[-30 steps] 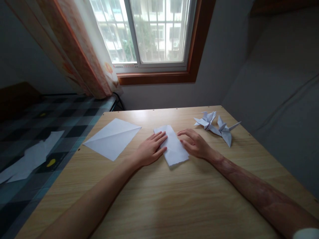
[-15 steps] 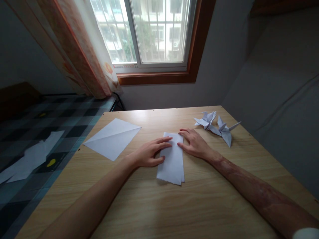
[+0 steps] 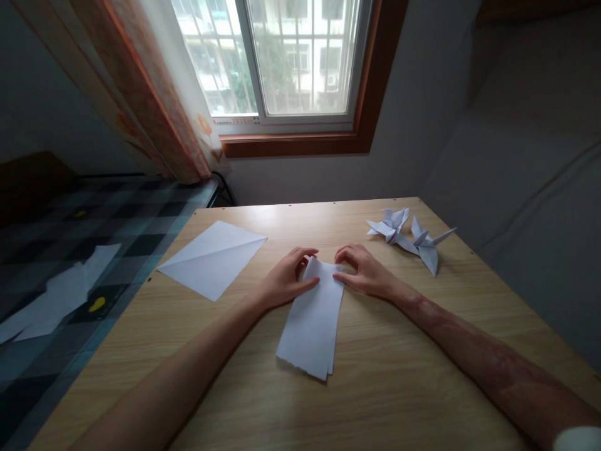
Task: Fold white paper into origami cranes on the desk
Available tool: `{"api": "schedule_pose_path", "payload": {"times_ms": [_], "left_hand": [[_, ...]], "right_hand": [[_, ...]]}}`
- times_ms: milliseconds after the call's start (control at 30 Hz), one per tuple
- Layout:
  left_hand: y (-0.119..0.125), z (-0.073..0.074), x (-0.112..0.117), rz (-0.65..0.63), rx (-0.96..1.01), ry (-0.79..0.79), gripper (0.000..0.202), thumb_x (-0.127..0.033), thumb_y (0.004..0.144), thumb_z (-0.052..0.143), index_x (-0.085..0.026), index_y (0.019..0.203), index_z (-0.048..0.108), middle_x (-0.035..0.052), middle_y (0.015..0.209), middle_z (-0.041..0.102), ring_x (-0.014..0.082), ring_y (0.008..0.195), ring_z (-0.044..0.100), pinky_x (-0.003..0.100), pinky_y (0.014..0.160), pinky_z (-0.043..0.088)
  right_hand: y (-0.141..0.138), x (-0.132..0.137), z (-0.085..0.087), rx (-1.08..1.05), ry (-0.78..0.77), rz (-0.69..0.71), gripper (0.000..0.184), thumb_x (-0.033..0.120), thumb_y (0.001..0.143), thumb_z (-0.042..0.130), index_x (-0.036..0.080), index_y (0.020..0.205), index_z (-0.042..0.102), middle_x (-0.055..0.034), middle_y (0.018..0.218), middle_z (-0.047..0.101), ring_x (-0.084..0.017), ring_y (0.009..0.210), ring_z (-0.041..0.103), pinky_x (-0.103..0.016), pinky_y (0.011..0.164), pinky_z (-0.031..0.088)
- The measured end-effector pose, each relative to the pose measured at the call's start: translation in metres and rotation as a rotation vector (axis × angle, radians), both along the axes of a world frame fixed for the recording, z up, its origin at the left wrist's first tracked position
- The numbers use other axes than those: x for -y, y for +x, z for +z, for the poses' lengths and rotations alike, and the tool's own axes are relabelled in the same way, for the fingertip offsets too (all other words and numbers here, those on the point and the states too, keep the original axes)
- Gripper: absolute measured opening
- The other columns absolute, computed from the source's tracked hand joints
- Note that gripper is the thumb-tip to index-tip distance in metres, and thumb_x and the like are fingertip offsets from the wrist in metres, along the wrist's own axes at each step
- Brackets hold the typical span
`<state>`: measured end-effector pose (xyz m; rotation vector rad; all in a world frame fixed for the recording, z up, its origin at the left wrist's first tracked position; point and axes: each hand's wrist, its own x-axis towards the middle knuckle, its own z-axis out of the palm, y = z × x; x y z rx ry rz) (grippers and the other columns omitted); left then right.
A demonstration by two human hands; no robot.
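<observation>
My left grip [image 3: 287,279] and right grip [image 3: 364,269] pinch the far corners of the folded paper [image 3: 312,329], its length running toward me.

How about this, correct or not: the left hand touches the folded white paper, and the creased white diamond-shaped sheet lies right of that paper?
Not quite: the creased white diamond-shaped sheet lies left of the folded white paper, as the head view shows. The left hand does touch the folded white paper.
</observation>
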<state>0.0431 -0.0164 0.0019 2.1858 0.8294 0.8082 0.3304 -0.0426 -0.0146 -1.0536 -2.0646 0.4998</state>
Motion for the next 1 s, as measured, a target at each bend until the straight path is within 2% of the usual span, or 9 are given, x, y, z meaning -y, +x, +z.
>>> {"api": "schedule_pose_path", "payload": {"times_ms": [100, 233, 333, 433, 567, 700, 833, 1000], "left_hand": [[0.002, 0.005, 0.002, 0.022, 0.032, -0.029, 0.036, -0.034, 0.096, 0.078, -0.021, 0.130, 0.074, 0.0090, 0.123, 0.071, 0.0162, 0.087, 0.066, 0.029, 0.074, 0.053], [0.003, 0.012, 0.002, 0.138, 0.157, -0.081, 0.023, -0.036, 0.096, 0.078, -0.020, 0.113, 0.079, 0.0076, 0.117, 0.069, 0.0129, 0.080, 0.060, 0.025, 0.067, 0.049], [0.007, 0.011, 0.003, 0.285, 0.283, -0.159, 0.025, -0.041, 0.093, 0.083, -0.019, 0.105, 0.079, 0.0050, 0.103, 0.070, 0.0129, 0.077, 0.060, 0.024, 0.064, 0.048], [0.013, 0.008, 0.006, 0.359, 0.431, -0.316, 0.036, -0.048, 0.090, 0.086, -0.019, 0.110, 0.076, -0.0001, 0.081, 0.067, 0.0136, 0.068, 0.059, 0.024, 0.059, 0.046], [0.019, 0.004, 0.011, 0.326, 0.576, -0.485, 0.051, -0.054, 0.083, 0.092, -0.021, 0.116, 0.070, 0.0001, 0.082, 0.073, 0.0156, 0.068, 0.065, 0.024, 0.058, 0.048], [0.021, 0.002, 0.011, 0.342, 0.572, -0.457, 0.048, -0.054, 0.083, 0.092, -0.020, 0.111, 0.072, -0.0017, 0.076, 0.068, 0.0132, 0.064, 0.059, 0.023, 0.055, 0.042], [0.021, 0.000, 0.011, 0.320, 0.506, -0.423, 0.042, -0.052, 0.086, 0.089, -0.020, 0.108, 0.074, -0.0027, 0.072, 0.062, 0.0128, 0.065, 0.054, 0.023, 0.056, 0.039], [0.019, 0.001, 0.011, 0.239, 0.466, -0.452, 0.046, -0.054, 0.088, 0.087, -0.020, 0.116, 0.072, 0.0008, 0.086, 0.070, 0.0154, 0.072, 0.061, 0.024, 0.061, 0.048]], "right_hand": [[-0.001, 0.004, 0.004, -0.021, -0.027, -0.010, 0.024, 0.036, 0.097, 0.083, 0.024, 0.115, 0.072, -0.0103, 0.115, 0.076, -0.031, 0.109, 0.068, -0.047, 0.100, 0.054], [-0.002, 0.007, 0.008, -0.130, -0.111, -0.018, 0.022, 0.043, 0.102, 0.076, 0.024, 0.114, 0.073, -0.0092, 0.114, 0.076, -0.028, 0.108, 0.070, -0.044, 0.099, 0.056], [-0.007, 0.008, 0.007, -0.210, -0.225, -0.087, 0.027, 0.049, 0.101, 0.075, 0.023, 0.108, 0.074, -0.0071, 0.105, 0.077, -0.025, 0.096, 0.072, -0.039, 0.090, 0.056], [-0.015, 0.008, 0.003, -0.312, -0.318, -0.224, 0.038, 0.057, 0.094, 0.080, 0.021, 0.105, 0.074, -0.0068, 0.101, 0.078, -0.022, 0.087, 0.070, -0.034, 0.077, 0.054], [-0.024, 0.010, 0.001, -0.417, -0.395, -0.305, 0.045, 0.062, 0.088, 0.083, 0.020, 0.103, 0.075, -0.0062, 0.096, 0.078, -0.020, 0.077, 0.065, -0.032, 0.068, 0.050], [-0.027, 0.013, 0.004, -0.389, -0.431, -0.323, 0.040, 0.060, 0.087, 0.081, 0.020, 0.088, 0.079, -0.0053, 0.079, 0.075, -0.020, 0.069, 0.062, -0.031, 0.061, 0.045], [-0.027, 0.014, 0.004, -0.434, -0.445, -0.298, 0.036, 0.056, 0.086, 0.081, 0.020, 0.087, 0.081, -0.0074, 0.087, 0.081, -0.023, 0.078, 0.071, -0.033, 0.069, 0.051], [-0.027, 0.013, -0.001, -0.486, -0.450, -0.283, 0.034, 0.054, 0.087, 0.081, 0.021, 0.089, 0.079, -0.0076, 0.092, 0.082, -0.025, 0.084, 0.074, -0.035, 0.075, 0.055]]}}
